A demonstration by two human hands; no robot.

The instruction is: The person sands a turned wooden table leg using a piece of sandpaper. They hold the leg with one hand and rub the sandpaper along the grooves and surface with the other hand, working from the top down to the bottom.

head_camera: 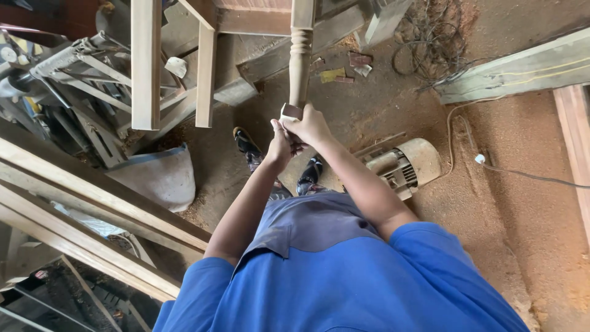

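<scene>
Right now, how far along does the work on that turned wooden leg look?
Already done: the turned leg is shaped with rings and looks joined to the wooden frame above. In hand: both hands, left hand and right hand, press a small sanding block against the leg's lower part. What is left cannot be judged: the surface finish is too small to tell, and sawdust covers the floor.

Your fingers (294,126) close around the turned leg (300,58); the motor (402,165) lies right of them, the bag (161,175) left.
</scene>
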